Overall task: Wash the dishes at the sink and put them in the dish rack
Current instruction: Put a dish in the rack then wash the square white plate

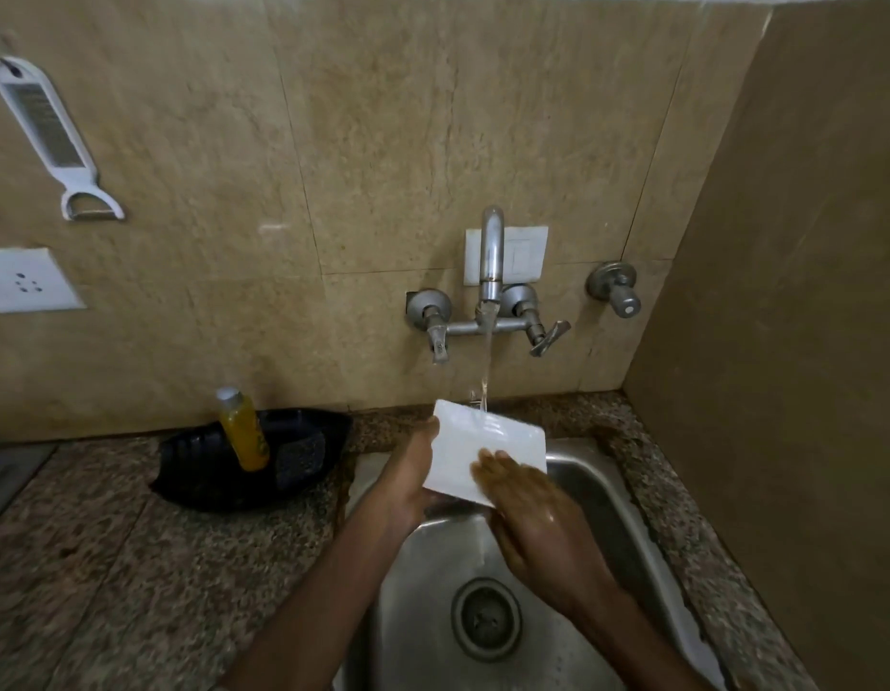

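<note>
A white rectangular dish [475, 441] is held tilted over the steel sink [597, 496], its far edge under the water running from the tap [490, 261]. My left hand [413, 476] grips the dish by its left edge, thumb on top. The fingers of my right hand [528, 511] lie flat on the dish's near right face. The hand is blurred.
A black tray [198, 466] with a yellow soap bottle [243, 431] sits on the granite counter [109, 566] left of the sink. A white grater-peeler [49, 137] hangs on the wall. The sink drain [485, 618] lies below my hands. A side wall [782, 341] closes the right.
</note>
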